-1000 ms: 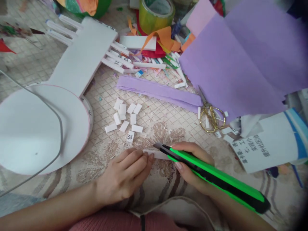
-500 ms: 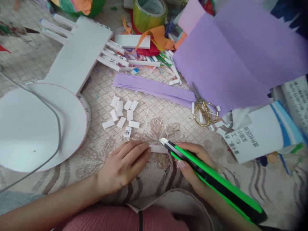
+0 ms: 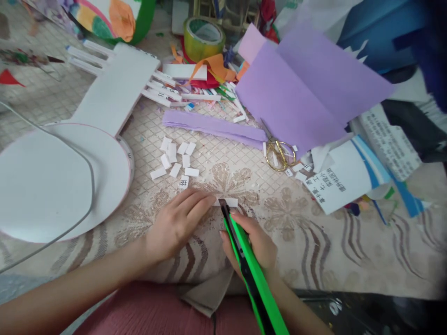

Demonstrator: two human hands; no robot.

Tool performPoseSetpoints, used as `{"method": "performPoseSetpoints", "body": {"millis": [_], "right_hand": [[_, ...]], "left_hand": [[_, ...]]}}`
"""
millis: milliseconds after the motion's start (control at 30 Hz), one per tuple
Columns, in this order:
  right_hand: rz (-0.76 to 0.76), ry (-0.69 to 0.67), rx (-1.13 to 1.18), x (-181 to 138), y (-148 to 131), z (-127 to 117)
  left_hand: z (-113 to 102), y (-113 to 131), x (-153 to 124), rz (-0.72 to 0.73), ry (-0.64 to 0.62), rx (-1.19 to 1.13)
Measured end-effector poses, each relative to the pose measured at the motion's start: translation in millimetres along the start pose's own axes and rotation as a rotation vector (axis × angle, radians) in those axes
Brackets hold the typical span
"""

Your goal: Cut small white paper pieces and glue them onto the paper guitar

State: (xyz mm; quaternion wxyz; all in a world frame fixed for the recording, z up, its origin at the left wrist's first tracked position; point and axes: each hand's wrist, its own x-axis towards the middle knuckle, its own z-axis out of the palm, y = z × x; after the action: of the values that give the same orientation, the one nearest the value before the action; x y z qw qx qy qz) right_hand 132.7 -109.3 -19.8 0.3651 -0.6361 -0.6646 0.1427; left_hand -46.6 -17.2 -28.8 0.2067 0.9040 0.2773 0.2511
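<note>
My right hand (image 3: 260, 242) is wrapped round a green and black utility knife (image 3: 249, 265), its blade pointing away from me. The blade tip lies on a narrow white strip (image 3: 232, 202) on the tablecloth. My left hand (image 3: 179, 221) has its fingers together and bent, the fingertips pressing on the strip's left end, which they hide. Just beyond my left hand lie several small white cut pieces (image 3: 172, 152); one piece (image 3: 183, 182) bears a printed character.
A round white board (image 3: 63, 186) with a cable across it lies left. Further back are folded purple strips (image 3: 213, 125), gold-handled scissors (image 3: 280, 156), purple sheets (image 3: 293, 93), a tape roll (image 3: 204, 39) and paper scraps. A printed white card (image 3: 344, 179) lies right.
My right hand has turned the knife more upright and moved it left, bringing the blade down onto the strip. My left hand stays on the strip. The view has shifted somewhat.
</note>
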Motion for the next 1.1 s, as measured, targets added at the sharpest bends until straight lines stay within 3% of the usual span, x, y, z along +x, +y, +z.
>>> {"method": "performPoseSetpoints", "body": {"millis": [367,1100], "right_hand": [[0.005,0.126,-0.097,-12.0,-9.2,21.7],[0.044,0.1,-0.171,-12.1,-10.3,32.7]], "left_hand": [[1.3,-1.9,11.8,-0.029,0.019,-0.008],[0.8,-4.3,12.3,-0.055,-0.01,-0.02]]}}
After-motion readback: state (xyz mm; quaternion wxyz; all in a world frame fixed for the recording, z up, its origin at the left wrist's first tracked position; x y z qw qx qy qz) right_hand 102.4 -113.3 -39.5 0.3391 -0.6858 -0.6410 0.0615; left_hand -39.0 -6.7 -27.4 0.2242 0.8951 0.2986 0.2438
